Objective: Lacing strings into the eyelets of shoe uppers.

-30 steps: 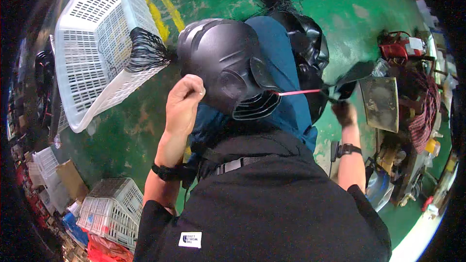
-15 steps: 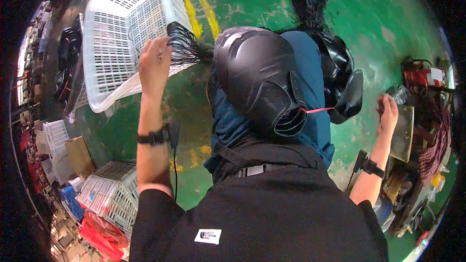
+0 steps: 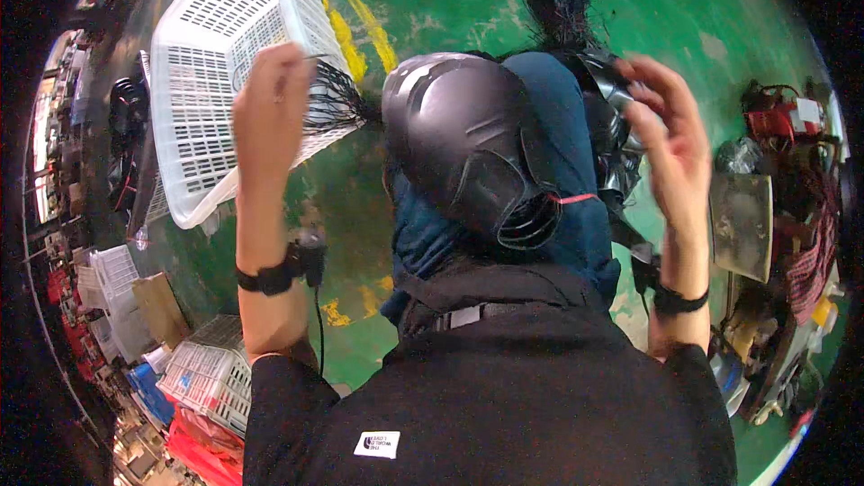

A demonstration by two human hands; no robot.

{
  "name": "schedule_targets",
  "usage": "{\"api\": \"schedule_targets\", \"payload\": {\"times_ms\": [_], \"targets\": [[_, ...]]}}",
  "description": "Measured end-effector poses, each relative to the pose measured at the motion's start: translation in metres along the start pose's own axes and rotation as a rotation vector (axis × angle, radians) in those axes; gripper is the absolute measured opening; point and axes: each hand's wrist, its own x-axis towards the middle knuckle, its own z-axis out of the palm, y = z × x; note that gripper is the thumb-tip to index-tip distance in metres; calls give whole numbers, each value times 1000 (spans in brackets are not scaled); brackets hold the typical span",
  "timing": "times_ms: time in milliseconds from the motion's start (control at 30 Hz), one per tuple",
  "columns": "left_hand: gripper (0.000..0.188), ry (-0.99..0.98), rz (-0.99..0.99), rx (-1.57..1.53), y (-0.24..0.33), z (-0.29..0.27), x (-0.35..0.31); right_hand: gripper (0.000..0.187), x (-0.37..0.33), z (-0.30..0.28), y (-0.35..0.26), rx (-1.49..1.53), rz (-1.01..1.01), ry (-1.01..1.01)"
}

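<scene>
Black jacket (image 3: 504,396) fills the near edge, blue trousers (image 3: 558,180) beyond it. On the lap sits a glossy black moulded shell (image 3: 472,148), dome up, ribbed vent at its near right with a thin red tie (image 3: 573,199) sticking out. Hands are well apart, both raised. Left hand (image 3: 270,108) is up at left, fingers pinched on a thin black strand (image 3: 315,58) above a bundle of black ties (image 3: 337,103) at the shell's left side. Right hand (image 3: 666,135) is at right, fingers loosely spread, holding nothing visible, just beside more black plastic parts (image 3: 612,126). Black wristbands on both wrists. Farther left, a white slotted basket (image 3: 216,63) lies tilted on the green floor (image 3: 702,9). Clutter along the right edge.
</scene>
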Motion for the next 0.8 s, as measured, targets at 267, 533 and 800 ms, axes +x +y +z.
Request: {"api": "schedule_targets", "payload": {"times_ms": [267,533,800], "targets": [[15,-128,526,-117,102,18,-22,25,17,8,-20,304,96,-243],[11,-496,615,4,54,34,-45,25,-52,-154,108,-984,431,-165],[16,-571,664,-60,110,104,-57,31,-32,16,15,-96,42,-431]]}}
